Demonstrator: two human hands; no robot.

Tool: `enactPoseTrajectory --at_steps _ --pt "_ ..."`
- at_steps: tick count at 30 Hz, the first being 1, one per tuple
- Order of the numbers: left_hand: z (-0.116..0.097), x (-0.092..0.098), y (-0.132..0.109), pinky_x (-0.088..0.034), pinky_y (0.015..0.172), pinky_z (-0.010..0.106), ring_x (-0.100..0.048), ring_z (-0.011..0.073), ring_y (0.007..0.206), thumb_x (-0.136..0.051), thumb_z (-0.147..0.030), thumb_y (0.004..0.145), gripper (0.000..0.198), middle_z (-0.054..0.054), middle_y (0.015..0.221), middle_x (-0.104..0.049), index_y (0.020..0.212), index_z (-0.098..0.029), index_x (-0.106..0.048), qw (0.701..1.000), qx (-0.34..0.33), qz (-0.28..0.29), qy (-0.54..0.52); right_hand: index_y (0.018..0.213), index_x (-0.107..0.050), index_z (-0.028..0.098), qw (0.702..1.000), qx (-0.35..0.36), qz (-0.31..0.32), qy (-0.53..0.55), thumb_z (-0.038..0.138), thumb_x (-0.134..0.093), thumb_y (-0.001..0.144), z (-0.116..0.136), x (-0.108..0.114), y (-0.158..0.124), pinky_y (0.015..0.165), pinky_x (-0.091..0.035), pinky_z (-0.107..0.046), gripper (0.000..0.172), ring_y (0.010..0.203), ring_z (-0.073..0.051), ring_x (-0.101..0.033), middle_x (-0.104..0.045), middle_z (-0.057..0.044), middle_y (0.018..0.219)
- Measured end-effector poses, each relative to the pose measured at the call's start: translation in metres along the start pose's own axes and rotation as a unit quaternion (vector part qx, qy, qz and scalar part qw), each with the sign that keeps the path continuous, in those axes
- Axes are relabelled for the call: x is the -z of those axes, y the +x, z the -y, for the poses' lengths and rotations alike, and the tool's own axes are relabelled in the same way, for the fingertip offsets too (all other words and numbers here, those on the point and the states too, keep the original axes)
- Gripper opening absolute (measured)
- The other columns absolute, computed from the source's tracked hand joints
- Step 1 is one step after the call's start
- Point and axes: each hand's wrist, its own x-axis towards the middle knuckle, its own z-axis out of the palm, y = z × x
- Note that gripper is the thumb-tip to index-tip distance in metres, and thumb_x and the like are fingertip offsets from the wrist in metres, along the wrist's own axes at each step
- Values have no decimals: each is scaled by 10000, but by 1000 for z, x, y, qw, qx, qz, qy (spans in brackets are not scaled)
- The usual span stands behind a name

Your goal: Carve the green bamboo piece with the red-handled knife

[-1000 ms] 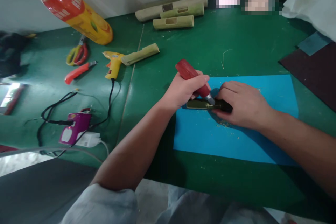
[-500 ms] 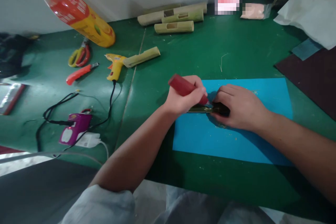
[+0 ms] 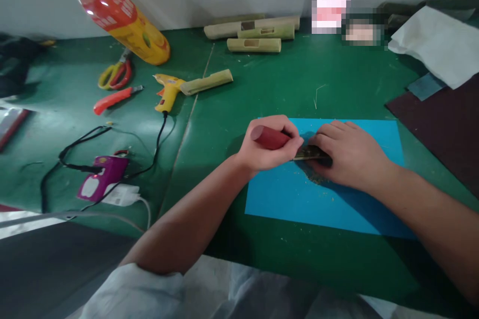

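Note:
My left hand (image 3: 271, 144) is closed around the thick red handle (image 3: 270, 138) of a hand tool. The butt of the handle faces back toward me, and the tool's tip is hidden by my fingers. Under the fingers of my right hand (image 3: 348, 154) lies a narrow, dark piece (image 3: 312, 152), apparently bamboo, pressed down and partly covered. Its left end reaches my left fingertips. Small shavings (image 3: 316, 178) are scattered around it on a blue sheet (image 3: 284, 199) beneath both hands.
Several cut bamboo tubes (image 3: 254, 45) line the wall. To the left are a yellow glue gun (image 3: 169, 92), a red utility knife (image 3: 114, 100), scissors (image 3: 116, 74), a large bottle (image 3: 144, 40) and a purple power adapter (image 3: 103, 178) with cords. White paper (image 3: 430, 45) and dark sheets (image 3: 434, 124) lie right.
The red handle has tipped so that its butt points more toward me, and my left hand has shifted slightly right. My right hand still holds the dark piece. The whole view has shifted a little.

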Motion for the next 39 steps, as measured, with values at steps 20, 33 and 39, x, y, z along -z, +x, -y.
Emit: enactPoseTrajectory --at_steps 20,33,39 --pt "-19 -3 -3 -401 527 276 -508 111 548 -746 -313 820 320 -14 583 -583 587 -205 -554 993 64 -100 3 1108 -734 129 995 76 -59 -16 373 -559 1065 -7 -6 0 716 -402 -368 304 849 -249 -627 -733 -116 948" --pt "-33 -13 -6 -371 508 232 -418 79 529 -709 -222 839 361 -52 556 -470 579 -199 -461 981 45 -176 66 1007 -744 113 986 88 -126 -57 298 -541 1073 10 -5 0 675 -338 -376 283 749 -207 -544 -677 -86 832" --pt "-35 -15 -5 -394 500 226 -395 76 520 -735 -234 836 379 -60 542 -441 570 -199 -468 974 82 -198 76 987 -749 116 978 89 -152 -110 254 -503 1068 16 -4 -1 650 -323 -375 293 725 -211 -540 -672 -87 793"
